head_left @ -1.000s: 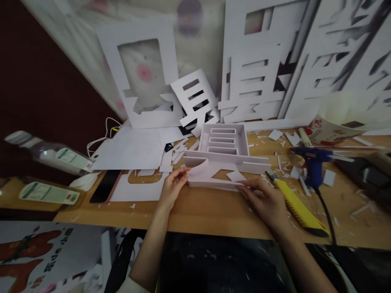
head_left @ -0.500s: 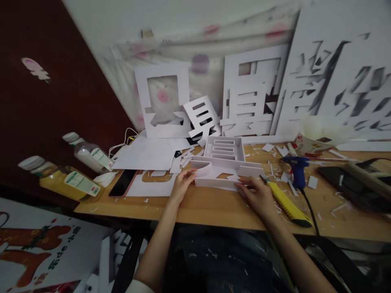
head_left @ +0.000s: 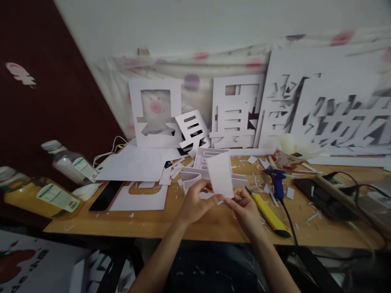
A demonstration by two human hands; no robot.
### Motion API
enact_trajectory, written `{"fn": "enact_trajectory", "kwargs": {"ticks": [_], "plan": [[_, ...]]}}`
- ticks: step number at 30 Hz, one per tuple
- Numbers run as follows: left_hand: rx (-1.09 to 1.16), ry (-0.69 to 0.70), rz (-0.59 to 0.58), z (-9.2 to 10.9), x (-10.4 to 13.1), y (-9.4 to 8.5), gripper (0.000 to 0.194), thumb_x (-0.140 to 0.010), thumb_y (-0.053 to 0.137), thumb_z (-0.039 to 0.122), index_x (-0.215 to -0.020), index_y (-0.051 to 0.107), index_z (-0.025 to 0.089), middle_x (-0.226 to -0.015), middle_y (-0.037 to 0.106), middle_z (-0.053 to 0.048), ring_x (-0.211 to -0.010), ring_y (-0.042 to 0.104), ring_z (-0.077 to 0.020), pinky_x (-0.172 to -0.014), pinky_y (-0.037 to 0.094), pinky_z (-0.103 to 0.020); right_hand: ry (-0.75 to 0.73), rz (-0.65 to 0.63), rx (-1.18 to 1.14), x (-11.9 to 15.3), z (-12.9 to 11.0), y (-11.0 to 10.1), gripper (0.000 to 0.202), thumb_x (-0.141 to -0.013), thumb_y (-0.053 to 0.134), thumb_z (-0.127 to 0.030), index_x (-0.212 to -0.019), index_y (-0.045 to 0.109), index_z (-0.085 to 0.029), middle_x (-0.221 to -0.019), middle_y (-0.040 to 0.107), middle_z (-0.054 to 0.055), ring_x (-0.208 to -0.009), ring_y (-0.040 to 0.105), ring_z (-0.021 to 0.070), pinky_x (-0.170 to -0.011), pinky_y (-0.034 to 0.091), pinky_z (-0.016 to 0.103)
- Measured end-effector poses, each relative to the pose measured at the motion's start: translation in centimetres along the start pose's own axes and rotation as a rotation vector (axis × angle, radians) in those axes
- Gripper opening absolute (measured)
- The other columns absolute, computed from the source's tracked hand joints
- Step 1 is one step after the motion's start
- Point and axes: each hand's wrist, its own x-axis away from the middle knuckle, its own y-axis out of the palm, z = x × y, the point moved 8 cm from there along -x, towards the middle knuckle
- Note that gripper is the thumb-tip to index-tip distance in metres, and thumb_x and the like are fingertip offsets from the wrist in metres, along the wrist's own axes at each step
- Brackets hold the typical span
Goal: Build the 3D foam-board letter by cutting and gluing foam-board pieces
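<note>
Between my two hands a small flat piece of white board (head_left: pixel 220 176) stands nearly upright, its lower edge pinched in the fingers. My left hand (head_left: pixel 197 203) is closed on its lower left side, the thumb along the bottom. At its lower right corner, my right hand (head_left: pixel 246 207) grips with thumb and fingers. Just behind, a white board letter with raised walls (head_left: pixel 191 175) lies on the table, partly covered by the piece and my hands. A yellow utility knife (head_left: pixel 271 215) lies to the right of my right hand.
A blue glue gun (head_left: pixel 277 183) with a black cord stands at right, near a paper bowl (head_left: pixel 288 158). Scraps litter the wooden table (head_left: pixel 146 224). At left are a phone (head_left: pixel 106 196) and two bottles (head_left: pixel 65 162). Cut-out boards (head_left: pixel 175 97) lean along the wall.
Both hands have left the front wall of the white letter and come together, now holding up a white board piece before it. The camera view has shifted slightly.
</note>
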Motion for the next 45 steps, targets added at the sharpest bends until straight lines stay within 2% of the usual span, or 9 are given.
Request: {"fn": "enact_trajectory", "kwargs": {"ticks": [3, 6, 9, 13, 17, 19, 22, 28, 45], "plan": [[-0.116, 0.007, -0.070, 1.0, -0.8, 1.2, 0.013, -0.086, 0.062, 0.029, -0.088, 0.070, 0.020, -0.088, 0.074, -0.006, -0.082, 0.067, -0.0215, -0.072, 0.049, -0.030, -0.032, -0.028, 0.035, 0.2, -0.5, 0.4, 0.036, -0.075, 0.076, -0.049, -0.088, 0.053, -0.025, -0.087, 0.072, 0.005, -0.081, 0.070, 0.0229, -0.073, 0.057, 0.037], [-0.251, 0.014, -0.141, 0.8, -2.2, 0.7, 0.003, -0.076, 0.069, 0.021, -0.075, 0.067, 0.022, -0.074, 0.070, -0.003, -0.071, 0.063, -0.0218, -0.066, 0.043, -0.030, -0.118, 0.077, 0.071, -0.1, -2.4, -2.0, 0.058, -0.074, 0.079, -0.044, -0.121, 0.049, -0.029, -0.122, 0.063, 0.009, -0.113, 0.061, 0.0250, -0.087, 0.053, 0.039], [-0.327, 0.031, -0.232, 0.1, -4.0, 0.7, 0.023, -0.059, 0.078, 0.012, -0.053, 0.060, 0.023, -0.052, 0.058, 0.002, -0.056, 0.055, -0.0195, -0.064, 0.040, -0.030, -0.261, 0.122, 0.245, -0.6, -5.1, -3.7, 0.081, -0.074, 0.081, -0.037, -0.140, 0.036, -0.033, -0.133, 0.056, 0.008, -0.124, 0.053, 0.0238, -0.098, 0.046, 0.040], [-0.303, 0.050, -0.248, -0.9, -5.6, 0.4, 0.025, -0.050, 0.083, 0.011, -0.048, 0.063, 0.025, -0.047, 0.057, 0.003, -0.057, 0.057, -0.0206, -0.070, 0.044, -0.032, -0.275, 0.016, 0.534, -1.8, -5.2, -3.2, 0.028, -0.082, 0.070, -0.039, -0.106, 0.065, -0.026, -0.095, 0.071, 0.004, -0.091, 0.066, 0.0235, -0.084, 0.050, 0.037], [-0.163, 0.046, -0.040, -2.5, -4.4, -3.5, 0.015, -0.073, 0.076, 0.041, -0.078, 0.076, 0.026, -0.089, 0.076, -0.004, -0.092, 0.067, -0.0253, -0.091, 0.046, -0.036, -0.193, -0.014, 0.532, -2.8, -2.4, -2.7, 0.021, -0.080, 0.068, -0.044, -0.081, 0.067, -0.024, -0.077, 0.071, 0.003, -0.072, 0.065, 0.0228, -0.066, 0.050, 0.034], [-0.053, 0.027, 0.172, -4.1, -2.9, -6.5, 0.032, -0.092, 0.053, 0.049, -0.101, 0.073, 0.025, -0.117, 0.071, -0.006, -0.117, 0.059, -0.0237, -0.105, 0.039, -0.037, -0.163, -0.021, 0.524, -3.0, -0.9, -2.2, 0.021, -0.081, 0.066, -0.044, -0.081, 0.067, -0.023, -0.078, 0.072, 0.004, -0.071, 0.064, 0.0227, -0.066, 0.049, 0.034], [0.121, -0.053, 0.350, -7.7, -0.8, -8.4, 0.043, -0.096, 0.044, 0.051, -0.119, 0.065, 0.021, -0.133, 0.063, -0.010, -0.127, 0.054, -0.0230, -0.110, 0.037, -0.039, -0.127, -0.034, 0.518, -3.0, 0.5, -1.3, 0.022, -0.081, 0.064, -0.045, -0.081, 0.066, -0.023, -0.078, 0.072, 0.005, -0.073, 0.064, 0.0235, -0.069, 0.049, 0.035], [0.397, -0.158, 0.371, -12.0, -0.3, -6.4, 0.044, -0.087, 0.060, 0.053, -0.113, 0.069, 0.019, -0.131, 0.065, -0.012, -0.126, 0.057, -0.0251, -0.105, 0.043, -0.038, -0.098, -0.079, 0.500, -3.1, 1.6, 0.2, 0.024, -0.078, 0.065, -0.048, -0.079, 0.065, -0.023, -0.081, 0.072, 0.005, -0.077, 0.065, 0.0246, -0.072, 0.050, 0.036], [0.672, -0.268, 0.319, -12.3, -0.1, -5.1, 0.027, -0.079, 0.070, 0.033, -0.102, 0.071, 0.020, -0.119, 0.069, -0.008, -0.114, 0.062, -0.0246, -0.103, 0.043, -0.040, -0.029, -0.100, 0.501, -3.0, 2.8, 0.9, 0.023, -0.079, 0.065, -0.045, -0.080, 0.064, -0.022, -0.078, 0.069, 0.002, -0.072, 0.060, 0.0212, -0.069, 0.044, 0.033]]}}
